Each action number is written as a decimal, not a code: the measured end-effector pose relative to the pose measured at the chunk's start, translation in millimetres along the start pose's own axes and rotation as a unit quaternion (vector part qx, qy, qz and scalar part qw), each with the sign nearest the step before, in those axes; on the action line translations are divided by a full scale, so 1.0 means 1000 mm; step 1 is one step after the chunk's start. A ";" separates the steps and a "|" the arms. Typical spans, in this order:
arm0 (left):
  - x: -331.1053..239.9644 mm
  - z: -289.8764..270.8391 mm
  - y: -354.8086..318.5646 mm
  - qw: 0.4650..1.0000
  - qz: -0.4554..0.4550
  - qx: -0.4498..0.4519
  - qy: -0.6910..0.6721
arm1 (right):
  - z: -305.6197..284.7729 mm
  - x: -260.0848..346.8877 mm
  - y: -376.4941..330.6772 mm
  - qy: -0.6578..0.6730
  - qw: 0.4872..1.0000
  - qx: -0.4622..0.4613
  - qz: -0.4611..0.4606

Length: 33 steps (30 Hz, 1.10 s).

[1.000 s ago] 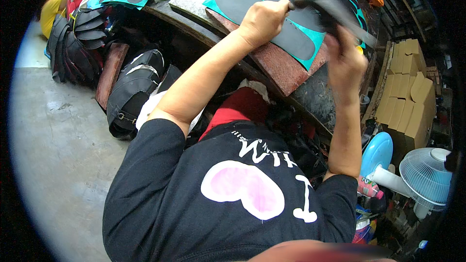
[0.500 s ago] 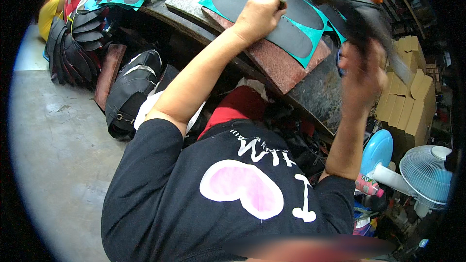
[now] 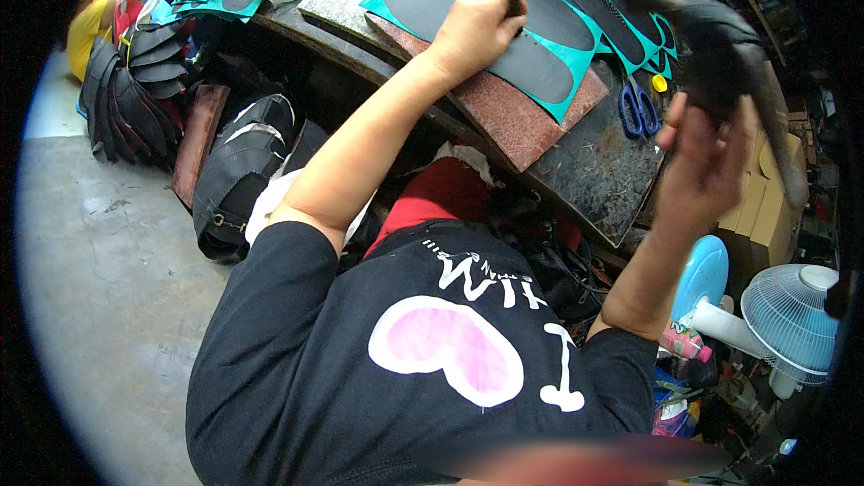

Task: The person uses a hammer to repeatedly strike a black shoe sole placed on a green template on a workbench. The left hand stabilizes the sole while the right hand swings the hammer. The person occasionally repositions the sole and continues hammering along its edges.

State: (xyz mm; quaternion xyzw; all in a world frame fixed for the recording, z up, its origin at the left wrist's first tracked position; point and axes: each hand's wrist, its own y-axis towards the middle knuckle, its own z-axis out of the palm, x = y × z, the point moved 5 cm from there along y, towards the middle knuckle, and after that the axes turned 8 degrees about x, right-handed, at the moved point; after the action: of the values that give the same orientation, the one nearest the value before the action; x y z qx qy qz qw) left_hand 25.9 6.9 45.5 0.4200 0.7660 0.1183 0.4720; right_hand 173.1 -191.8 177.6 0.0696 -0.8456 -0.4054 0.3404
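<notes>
From my seat at the remote feed, I see the left hand curled shut around a small dark tool, of which only the tip pokes out above the knuckles. The fist presses down on a dark sole-shaped cut-out lying on a teal sheet. Directly under that sheet is a reddish stone slab, which rests on the dark workbench.

The right hand is raised clear of the bench, well to the right of the left fist, with its fingers wrapped around a floppy black piece of material (rubber or leather, I cannot tell which) that arches above the hand and trails off toward the right edge.

Between the two hands, nearer the right one, blue-handled scissors lie on the bench. Below the right forearm stand a blue fan and a white fan. Far to the left of the left hand, a stack of black shaped pieces sits on the floor.
</notes>
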 end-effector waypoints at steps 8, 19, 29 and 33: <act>0.019 0.009 -0.006 0.942 -0.189 -0.052 -0.271 | 0.023 -0.054 -0.018 -0.210 0.966 0.127 0.080; -0.028 0.021 -0.005 0.994 0.041 0.027 0.098 | 0.036 -0.018 -0.010 -0.232 0.960 0.156 -0.007; 0.036 -0.028 -0.007 0.941 -0.140 -0.123 -0.282 | 0.017 -0.066 -0.027 -0.183 0.960 0.161 0.137; 0.040 -0.026 -0.012 0.963 -0.183 -0.085 -0.176 | 0.031 -0.050 -0.012 -0.146 0.968 0.167 0.120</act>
State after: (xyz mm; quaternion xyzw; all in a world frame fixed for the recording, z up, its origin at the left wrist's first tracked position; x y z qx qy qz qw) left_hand -9.9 35.4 26.9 0.2447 0.7216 0.0186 0.6473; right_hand 190.0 -159.9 129.2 -0.0363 -0.9440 -0.2207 0.2426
